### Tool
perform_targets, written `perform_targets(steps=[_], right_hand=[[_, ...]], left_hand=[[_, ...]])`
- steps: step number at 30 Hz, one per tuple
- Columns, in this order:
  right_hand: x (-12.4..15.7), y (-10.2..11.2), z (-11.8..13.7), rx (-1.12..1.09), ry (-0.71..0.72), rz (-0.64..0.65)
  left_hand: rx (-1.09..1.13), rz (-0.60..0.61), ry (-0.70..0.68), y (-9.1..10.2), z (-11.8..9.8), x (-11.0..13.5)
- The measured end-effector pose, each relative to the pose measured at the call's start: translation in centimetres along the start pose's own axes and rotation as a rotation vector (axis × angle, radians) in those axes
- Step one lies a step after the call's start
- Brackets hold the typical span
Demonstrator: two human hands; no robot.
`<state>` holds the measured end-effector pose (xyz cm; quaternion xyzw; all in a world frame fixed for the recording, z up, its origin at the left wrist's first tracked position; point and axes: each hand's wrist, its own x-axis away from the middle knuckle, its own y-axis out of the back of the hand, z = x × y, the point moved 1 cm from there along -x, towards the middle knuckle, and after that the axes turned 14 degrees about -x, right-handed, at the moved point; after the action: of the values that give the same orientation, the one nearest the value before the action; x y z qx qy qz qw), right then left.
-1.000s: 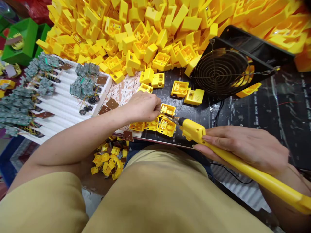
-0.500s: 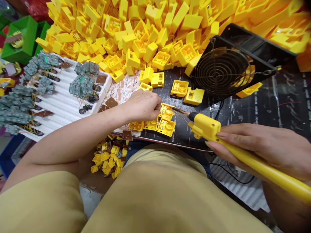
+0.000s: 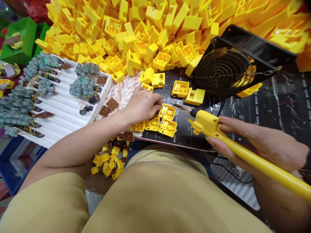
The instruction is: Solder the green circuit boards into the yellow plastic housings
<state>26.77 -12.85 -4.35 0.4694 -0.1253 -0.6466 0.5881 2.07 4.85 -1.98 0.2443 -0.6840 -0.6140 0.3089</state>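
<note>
My right hand point(image 3: 262, 144) is closed around the long yellow handle of a soldering iron point(image 3: 211, 127). Its metal tip points left, a little short of an open yellow plastic case point(image 3: 167, 112). My left hand point(image 3: 143, 104) is closed in a pinch at the left edge of that case; what the fingertips hold is too small to make out. A few more open yellow cases point(image 3: 167, 127) lie in a row just in front of it on the black mat point(image 3: 243, 113).
A big heap of yellow plastic cases point(image 3: 150, 29) fills the back. A black fan point(image 3: 223, 69) stands at the right. A white corrugated tray point(image 3: 60, 106) at the left holds green circuit boards point(image 3: 84, 82) with wires. Green bins point(image 3: 19, 38) sit far left. Small yellow parts point(image 3: 109, 160) lie below the table edge.
The soldering iron tip has pulled back to the right, away from the open cases. My left hand stayed at the case and shifted slightly up.
</note>
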Motion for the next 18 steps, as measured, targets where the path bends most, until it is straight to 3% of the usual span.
perform_targets(steps=[6, 18], right_hand=[[-1.9, 0.0, 1.1, 0.038, 0.232, -0.041], [-2.0, -1.5, 2.2, -0.191, 0.292, -0.122]], left_hand=[[-0.047, 0.043, -0.001, 0.3, -0.5, -0.1], [-0.054, 0.113, 0.048, 0.7, -1.1, -0.9]])
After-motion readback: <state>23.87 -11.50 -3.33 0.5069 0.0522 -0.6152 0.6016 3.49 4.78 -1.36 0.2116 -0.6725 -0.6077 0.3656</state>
